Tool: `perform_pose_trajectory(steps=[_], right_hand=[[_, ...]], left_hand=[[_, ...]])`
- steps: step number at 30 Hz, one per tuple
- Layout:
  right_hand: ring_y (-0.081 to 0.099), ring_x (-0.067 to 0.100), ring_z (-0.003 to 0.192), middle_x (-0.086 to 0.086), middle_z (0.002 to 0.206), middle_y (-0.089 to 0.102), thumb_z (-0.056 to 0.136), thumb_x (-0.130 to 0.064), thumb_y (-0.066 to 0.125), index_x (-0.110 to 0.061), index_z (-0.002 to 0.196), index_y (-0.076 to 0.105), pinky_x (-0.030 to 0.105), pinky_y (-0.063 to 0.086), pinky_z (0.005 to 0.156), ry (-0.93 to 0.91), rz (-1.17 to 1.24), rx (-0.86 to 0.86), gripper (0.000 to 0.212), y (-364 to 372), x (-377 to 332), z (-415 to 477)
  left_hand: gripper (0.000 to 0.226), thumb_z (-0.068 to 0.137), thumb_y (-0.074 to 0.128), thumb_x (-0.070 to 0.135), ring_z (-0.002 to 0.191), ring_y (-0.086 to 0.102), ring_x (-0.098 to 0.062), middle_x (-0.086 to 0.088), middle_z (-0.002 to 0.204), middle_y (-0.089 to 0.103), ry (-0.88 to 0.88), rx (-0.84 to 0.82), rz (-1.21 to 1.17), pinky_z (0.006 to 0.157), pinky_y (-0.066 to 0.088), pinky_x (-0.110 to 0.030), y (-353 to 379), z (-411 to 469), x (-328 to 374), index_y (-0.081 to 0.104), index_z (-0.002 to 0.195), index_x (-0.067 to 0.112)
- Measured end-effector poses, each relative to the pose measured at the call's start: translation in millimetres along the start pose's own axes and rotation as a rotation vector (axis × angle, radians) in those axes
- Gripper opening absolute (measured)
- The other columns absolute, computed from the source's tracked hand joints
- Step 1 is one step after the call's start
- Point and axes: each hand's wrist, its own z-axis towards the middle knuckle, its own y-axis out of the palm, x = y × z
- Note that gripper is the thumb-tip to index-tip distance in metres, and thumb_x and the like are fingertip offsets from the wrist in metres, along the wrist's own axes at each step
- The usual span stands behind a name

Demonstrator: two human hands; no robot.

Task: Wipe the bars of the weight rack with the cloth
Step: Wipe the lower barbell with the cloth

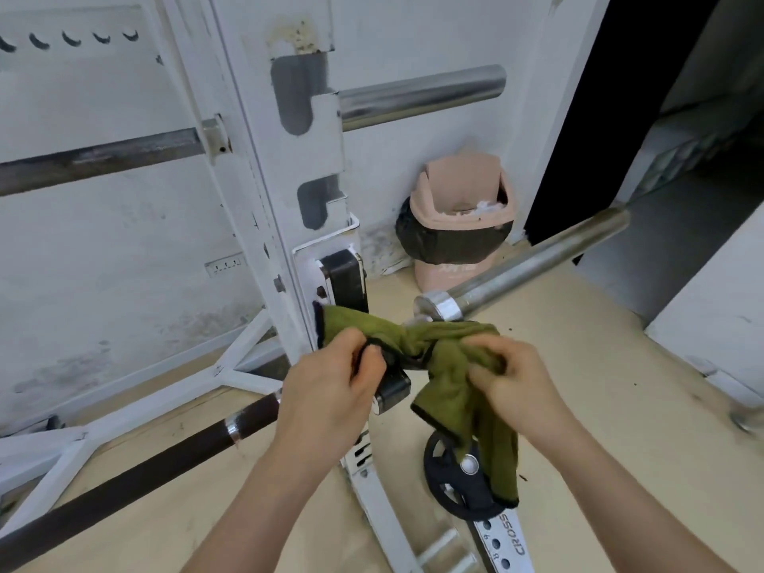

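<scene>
An olive green cloth (450, 386) with a dark hem is stretched between both hands in front of the white weight rack (289, 179). My left hand (330, 390) pinches its left end near the rack's upright. My right hand (512, 378) grips the bunched right part, and a long tail hangs down from it. A steel barbell sleeve (533, 266) juts out to the right just behind the cloth. The dark barbell shaft (136, 469) runs down to the lower left. Higher up, a second chrome bar (421, 95) rests on the rack.
A pink bin (463, 217) with a black liner stands by the wall behind the rack. A black weight plate (450, 477) hangs on a low peg under the cloth. The rack's white base rails (136, 411) spread over the wooden floor. A dark doorway (587, 117) opens at right.
</scene>
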Motion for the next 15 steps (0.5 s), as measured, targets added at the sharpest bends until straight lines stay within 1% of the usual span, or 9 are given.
perform_pose_trajectory(steps=[2,3,5,7,9,10,12,14,15], right_hand=[[0.069,0.012,0.080,-0.004,0.086,0.075,0.090,0.007,0.055,-0.022,0.094,0.071,0.030,0.055,0.074,0.059,0.427,0.151,0.033,-18,-36,12],[0.069,0.014,0.080,0.001,0.089,0.075,0.092,0.004,0.052,-0.017,0.099,0.070,0.029,0.055,0.073,0.040,0.571,0.186,0.029,-28,-57,20],[0.067,0.019,0.082,0.011,0.096,0.071,0.093,0.002,0.049,-0.004,0.110,0.067,0.031,0.056,0.076,-0.040,0.684,0.200,0.025,-47,-95,39],[0.065,0.025,0.087,0.017,0.098,0.067,0.089,0.005,0.043,0.004,0.113,0.063,0.039,0.055,0.083,-0.122,0.690,0.248,0.031,-58,-131,54],[0.061,0.029,0.086,0.019,0.093,0.064,0.080,0.010,0.039,0.005,0.106,0.062,0.043,0.053,0.085,-0.224,0.740,0.304,0.034,-66,-165,64],[0.059,0.029,0.084,0.018,0.088,0.062,0.075,0.010,0.038,0.003,0.098,0.062,0.043,0.052,0.081,-0.283,0.774,0.326,0.034,-69,-179,65],[0.057,0.026,0.081,0.012,0.084,0.060,0.066,0.011,0.039,-0.003,0.083,0.060,0.039,0.050,0.075,-0.392,0.757,0.389,0.031,-76,-193,60],[0.058,0.020,0.081,0.007,0.087,0.062,0.061,0.014,0.040,-0.006,0.079,0.057,0.033,0.050,0.071,-0.435,0.567,0.476,0.032,-76,-185,48],[0.058,0.016,0.080,0.006,0.089,0.062,0.061,0.013,0.042,-0.006,0.082,0.057,0.031,0.050,0.067,-0.423,0.458,0.486,0.032,-71,-171,42]], left_hand=[[0.028,0.094,0.043,0.034,0.056,0.051,-0.015,-0.002,0.059,0.054,-0.051,-0.003,-0.218,0.052,0.039,-0.026,-5,1,7,0.053,0.073,0.018],[0.029,0.095,0.043,0.033,0.056,0.050,-0.016,-0.008,0.062,0.054,-0.086,0.001,-0.308,0.052,0.038,-0.026,-8,3,10,0.055,0.075,0.015],[0.030,0.095,0.045,0.033,0.058,0.047,-0.021,-0.011,0.064,0.049,-0.159,0.031,-0.470,0.054,0.039,-0.034,-15,8,17,0.054,0.078,0.010],[0.029,0.098,0.045,0.030,0.057,0.049,-0.019,-0.004,0.062,0.048,-0.211,0.017,-0.609,0.050,0.042,-0.032,-20,11,29,0.053,0.080,0.009],[0.025,0.102,0.043,0.028,0.053,0.061,-0.022,0.000,0.059,0.060,-0.227,-0.033,-0.760,0.045,0.047,-0.029,-27,13,49,0.054,0.087,0.011],[0.021,0.102,0.041,0.027,0.055,0.067,-0.022,0.000,0.062,0.067,-0.203,-0.051,-0.803,0.047,0.052,-0.029,-30,15,60,0.054,0.092,0.014],[0.014,0.103,0.041,0.024,0.068,0.072,-0.018,0.001,0.076,0.074,-0.112,-0.029,-0.799,0.062,0.058,-0.033,-31,25,76,0.055,0.100,0.023],[0.015,0.102,0.042,0.023,0.082,0.071,-0.015,0.001,0.093,0.073,0.020,0.048,-0.690,0.074,0.058,-0.036,-27,42,82,0.054,0.109,0.029],[0.020,0.101,0.041,0.023,0.090,0.068,-0.016,0.001,0.101,0.070,0.081,0.080,-0.601,0.080,0.056,-0.038,-23,52,82,0.052,0.115,0.032]])
